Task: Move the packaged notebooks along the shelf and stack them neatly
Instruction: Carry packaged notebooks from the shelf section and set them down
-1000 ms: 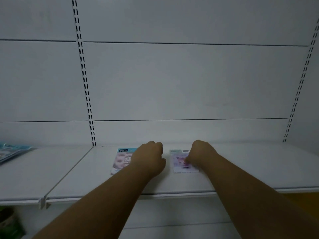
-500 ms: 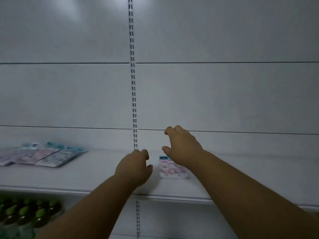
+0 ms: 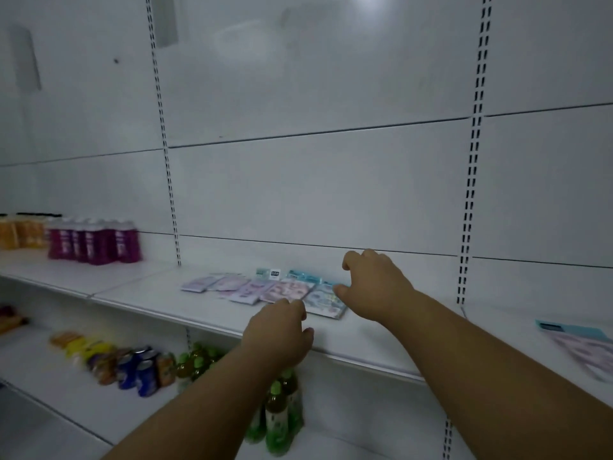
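White metal shelf (image 3: 139,295) on a slotted white back panel (image 3: 315,180). Fanned row of pastel plastic-wrapped notebooks (image 3: 265,288) lies flat mid-shelf. Right hand (image 3: 373,285) at the row's right end, fingers spread, thumb on the light-blue end pack (image 3: 323,298), nothing clamped. Left hand (image 3: 278,330) loosely curled at the shelf's front lip, empty. Another blue-topped packaged notebook (image 3: 583,346) lies well apart, far right. Green-capped bottles (image 3: 278,410) on the lower shelf.

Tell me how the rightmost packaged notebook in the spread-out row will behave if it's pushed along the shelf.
The rightmost packaged notebook lies flat and thin on the smooth white shelf, so it will probably slide easily, not tip or roll. Its wrap looks glossy, so it may slip under fingers. It seems to overlap its neighbour, so a leftward push likely shifts both.
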Demonstrator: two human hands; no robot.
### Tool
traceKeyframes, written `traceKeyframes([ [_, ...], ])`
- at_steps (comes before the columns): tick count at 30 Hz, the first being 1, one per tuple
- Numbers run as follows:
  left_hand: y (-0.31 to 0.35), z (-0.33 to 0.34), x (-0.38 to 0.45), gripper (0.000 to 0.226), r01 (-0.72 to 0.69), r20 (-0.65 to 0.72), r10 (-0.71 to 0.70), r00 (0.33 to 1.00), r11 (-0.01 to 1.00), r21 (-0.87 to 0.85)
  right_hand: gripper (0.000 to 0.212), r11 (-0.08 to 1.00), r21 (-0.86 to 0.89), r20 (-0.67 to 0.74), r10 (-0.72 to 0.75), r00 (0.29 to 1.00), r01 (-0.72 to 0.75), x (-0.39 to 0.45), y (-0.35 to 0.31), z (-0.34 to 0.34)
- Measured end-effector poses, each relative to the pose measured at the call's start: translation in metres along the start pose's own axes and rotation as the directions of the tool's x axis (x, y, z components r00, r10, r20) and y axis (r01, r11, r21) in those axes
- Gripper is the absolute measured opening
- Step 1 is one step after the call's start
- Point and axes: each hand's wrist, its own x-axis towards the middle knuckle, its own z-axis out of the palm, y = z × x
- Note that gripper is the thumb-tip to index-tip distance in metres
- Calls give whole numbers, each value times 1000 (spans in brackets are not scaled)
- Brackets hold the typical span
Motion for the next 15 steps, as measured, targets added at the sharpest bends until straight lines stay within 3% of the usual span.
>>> traceKeyframes([
  [10, -94, 27, 80, 32, 118, -9, -118, 993, 993, 25, 43, 999, 18, 124, -32, 992, 30, 111, -31, 85],
  [15, -148, 36, 123, 57, 234, 86, -254, 963, 954, 188, 45, 999, 8, 201, -38, 979, 37, 150, -45, 127],
])
